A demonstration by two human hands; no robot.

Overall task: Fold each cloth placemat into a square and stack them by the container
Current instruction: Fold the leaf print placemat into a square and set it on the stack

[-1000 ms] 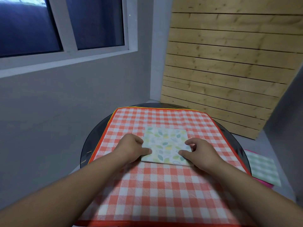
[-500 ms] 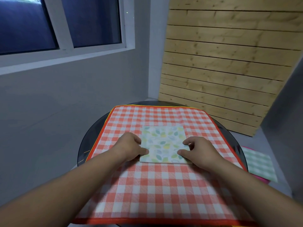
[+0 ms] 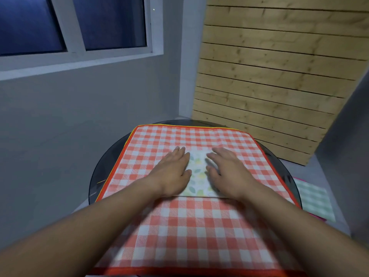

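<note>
A: Head view, left to right. The rim of the dark round table [image 3: 100, 172] shows left of the left hand [image 3: 171, 172]. That hand lies flat, fingers straight and together, pressing the left edge of the folded leaf-print placemat [image 3: 198, 176].
B: Placemat position?
A: Between the two hands, on the red checked cloth [image 3: 179, 226] that runs under both wrists. The right hand [image 3: 227, 172] lies flat too, fingers slightly spread, palm on the right edge. Neither hand grips anything.
B: So the step is flattening the fold.
A: Looks like it. To do it well, press from the middle out toward each hand's own side and keep the edges lined up. Don't drag the checked cloth into wrinkles. Check it's square before lifting.
B: Stack spot?
A: No container in view. A green checked cloth [image 3: 315, 200] lies well right of the right hand, off the table. Can't tell what it rests on.
</note>
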